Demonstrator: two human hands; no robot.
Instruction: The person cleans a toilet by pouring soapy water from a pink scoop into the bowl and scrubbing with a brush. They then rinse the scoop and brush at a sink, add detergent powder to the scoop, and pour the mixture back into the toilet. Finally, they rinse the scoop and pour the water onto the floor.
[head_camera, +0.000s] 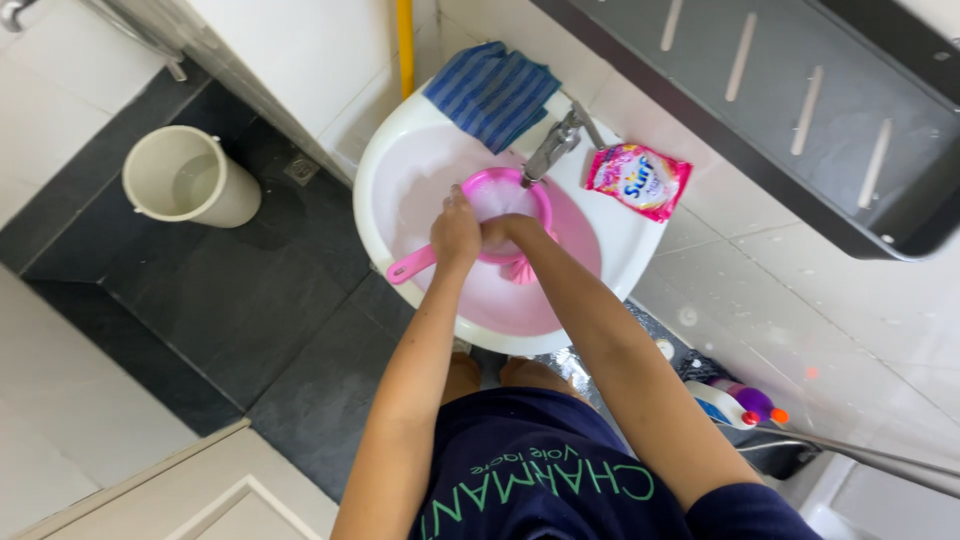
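Observation:
A pink plastic scoop (500, 190) with a long handle (410, 265) sits in the white sink (380, 170), right under the metal tap (555, 145). My left hand (455, 230) is closed on the scoop where the handle meets the bowl. My right hand (505, 232) is curled against the scoop's near rim, its fingers closed on a small pink bristly brush (520, 268) that sticks out below the hand. Pink soapy water fills the sink's basin.
A blue striped cloth (495, 90) hangs over the sink's back rim. A pink detergent sachet (640, 180) lies on the rim beside the tap. A cream bucket (185, 180) stands on the dark floor at left. Cleaning bottles (735, 405) stand at lower right, under a dark shelf (800, 110).

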